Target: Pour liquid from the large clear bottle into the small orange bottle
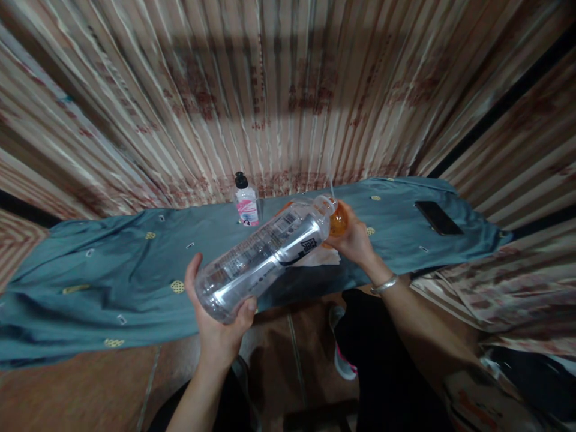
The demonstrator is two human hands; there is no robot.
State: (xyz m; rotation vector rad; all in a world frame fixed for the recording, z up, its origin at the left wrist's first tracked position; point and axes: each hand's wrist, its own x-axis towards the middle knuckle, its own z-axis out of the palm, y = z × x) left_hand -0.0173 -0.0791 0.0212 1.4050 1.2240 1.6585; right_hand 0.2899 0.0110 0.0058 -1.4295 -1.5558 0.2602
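Striped, patterned curtains point(288, 90) hang all around, and in front of them a teal cloth point(112, 282) with small gold motifs drapes over a low surface above a reddish tiled floor point(90, 384). The left hand point(218, 327) wraps its fingers around the base of a clear plastic bottle point(265, 255), tilted, its mouth against an orange container point(338, 221) gripped in the right hand point(355, 243). A small pink-labelled bottle point(246, 203) stands behind; a dark phone point(438, 218) lies well to the right.

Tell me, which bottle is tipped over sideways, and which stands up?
The big clear plastic bottle is tipped sideways, held at its base by the left hand. The small white bottle with a black cap stands upright on the blue-green cloth.
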